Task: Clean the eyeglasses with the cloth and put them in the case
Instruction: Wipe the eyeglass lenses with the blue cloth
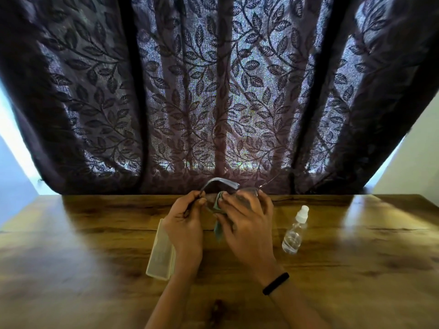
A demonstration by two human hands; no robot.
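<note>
Head view: eyeglasses (219,184) held above table (356,233), pinched by curled left hand (185,224). Cloth (217,210) pressed on lens by gripping right hand (247,222). Case (159,252) lying below left hand.

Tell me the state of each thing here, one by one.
Eyeglasses: held above the table, temples unfolded.
Cloth: bunched against a lens, one end hanging.
Left hand: pinches the eyeglasses' frame.
Right hand: pinches the cloth onto the lens.
Case: flat on the table; open or closed unclear.
Spray bottle: upright, cap on, partly filled, clear liquid.
Curtain: drawn.
</note>
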